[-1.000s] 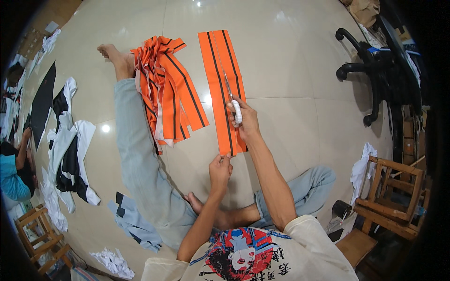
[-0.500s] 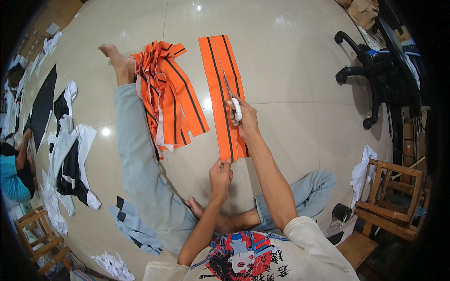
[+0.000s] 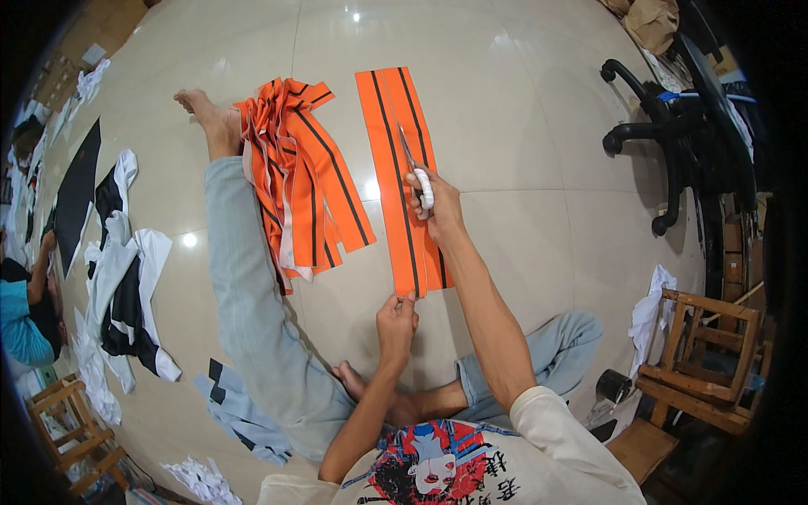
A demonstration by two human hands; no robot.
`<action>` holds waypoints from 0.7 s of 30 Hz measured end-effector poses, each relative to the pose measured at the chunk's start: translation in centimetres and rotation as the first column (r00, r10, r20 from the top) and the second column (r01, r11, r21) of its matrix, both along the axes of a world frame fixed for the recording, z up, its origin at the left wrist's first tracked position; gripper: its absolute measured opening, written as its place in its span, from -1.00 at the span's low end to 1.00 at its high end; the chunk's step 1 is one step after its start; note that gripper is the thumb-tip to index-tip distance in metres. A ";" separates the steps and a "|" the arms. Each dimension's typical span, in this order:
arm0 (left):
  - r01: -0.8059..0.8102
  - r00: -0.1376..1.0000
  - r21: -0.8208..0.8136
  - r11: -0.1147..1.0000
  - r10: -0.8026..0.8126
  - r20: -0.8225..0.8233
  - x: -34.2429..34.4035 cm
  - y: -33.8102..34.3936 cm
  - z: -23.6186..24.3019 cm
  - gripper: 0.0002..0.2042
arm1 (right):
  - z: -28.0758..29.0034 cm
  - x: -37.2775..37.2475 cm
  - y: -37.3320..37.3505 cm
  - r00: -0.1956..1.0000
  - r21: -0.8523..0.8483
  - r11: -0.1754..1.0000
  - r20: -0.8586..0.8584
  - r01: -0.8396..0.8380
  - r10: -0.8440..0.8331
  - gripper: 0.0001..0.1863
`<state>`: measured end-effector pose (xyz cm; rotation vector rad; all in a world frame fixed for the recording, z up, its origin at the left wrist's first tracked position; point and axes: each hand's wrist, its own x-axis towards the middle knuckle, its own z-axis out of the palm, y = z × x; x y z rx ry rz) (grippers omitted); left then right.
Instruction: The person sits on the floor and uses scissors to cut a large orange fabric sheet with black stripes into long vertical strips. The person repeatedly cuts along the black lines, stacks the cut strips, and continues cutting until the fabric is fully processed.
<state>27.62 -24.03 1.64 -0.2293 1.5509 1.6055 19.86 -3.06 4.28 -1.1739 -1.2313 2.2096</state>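
Note:
A long orange fabric strip with dark lengthwise stripes (image 3: 391, 185) lies on the floor before me, slit along much of its length. My right hand (image 3: 438, 202) is closed round the white-wrapped handles of a pair of scissors (image 3: 425, 187); the blades point away from me along the slit. At the strip's near end, my left hand (image 3: 397, 324) pinches the edge of the fabric. Left of the strip, a bunched heap of similar orange striped strips (image 3: 295, 177) rests against my outstretched leg.
Black and white cloth pieces (image 3: 126, 278) lie to the left, near another person in a blue top (image 3: 25, 316). Grey-blue scraps (image 3: 240, 412) are beside my leg. A black chair base (image 3: 665, 135) stands at right, with a wooden stool (image 3: 699, 353) nearer me.
The near end of the strip and my left hand have shifted slightly toward me. My right hand with the scissors stays almost in the same place.

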 end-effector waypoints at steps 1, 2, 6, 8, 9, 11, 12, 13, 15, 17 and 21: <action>0.003 1.000 -0.002 1.000 -0.003 -0.012 0.1 0.0 -0.2 -0.73 | -0.1 -0.3 0.2 1.000 -0.003 1.000 -0.001 -0.001 0.001 -0.43; 0.007 1.000 -0.003 1.000 -0.007 -0.024 0.1 -0.1 -0.4 -0.73 | -0.2 -0.5 0.3 1.000 -0.005 1.000 -0.002 -0.003 0.003 -0.43; 0.014 0.999 0.006 1.000 -0.014 -0.030 0.1 0.0 -0.4 -0.73 | -1.0 -0.8 0.7 1.000 0.029 0.999 -0.003 -0.030 0.030 -0.44; 0.001 1.000 0.011 1.000 -0.001 -0.020 0.1 -0.1 -0.3 -0.73 | -1.1 -1.0 0.5 0.999 0.034 0.999 0.004 -0.038 0.038 -0.44; -0.002 1.000 0.004 1.000 0.002 -0.016 0.1 -0.2 -0.3 -0.73 | -1.1 -1.1 0.4 0.999 0.037 0.998 0.007 -0.042 0.042 -0.45; -0.001 1.000 -0.005 1.000 0.001 -0.008 0.1 -0.1 -0.1 -0.73 | -1.4 -1.0 0.8 0.999 0.007 1.000 -0.018 -0.026 0.026 -0.44; 0.002 1.000 -0.016 1.000 -0.002 -0.008 0.2 0.0 -0.1 -0.73 | -1.6 -1.0 0.9 0.999 -0.008 1.000 -0.031 -0.018 0.018 -0.44; 0.002 1.000 -0.028 1.000 -0.003 -0.010 0.2 -0.1 -0.1 -0.73 | -1.2 -1.2 0.9 0.999 -0.022 1.000 -0.042 0.007 -0.008 -0.42; -0.001 1.000 -0.039 0.999 0.000 -0.015 0.2 -0.1 -0.1 -0.73 | -0.6 -1.8 0.9 0.996 -0.051 0.997 -0.063 0.056 -0.059 -0.39; -0.001 1.000 -0.034 0.999 0.001 -0.018 0.2 0.0 0.1 -0.73 | -0.5 -2.3 1.3 0.997 -0.039 0.997 -0.046 0.059 -0.060 -0.39; 0.011 1.000 -0.047 0.999 -0.012 -0.022 0.1 0.2 0.5 -0.74 | -1.1 -2.9 2.3 0.999 -0.013 1.000 -0.031 0.025 -0.026 -0.40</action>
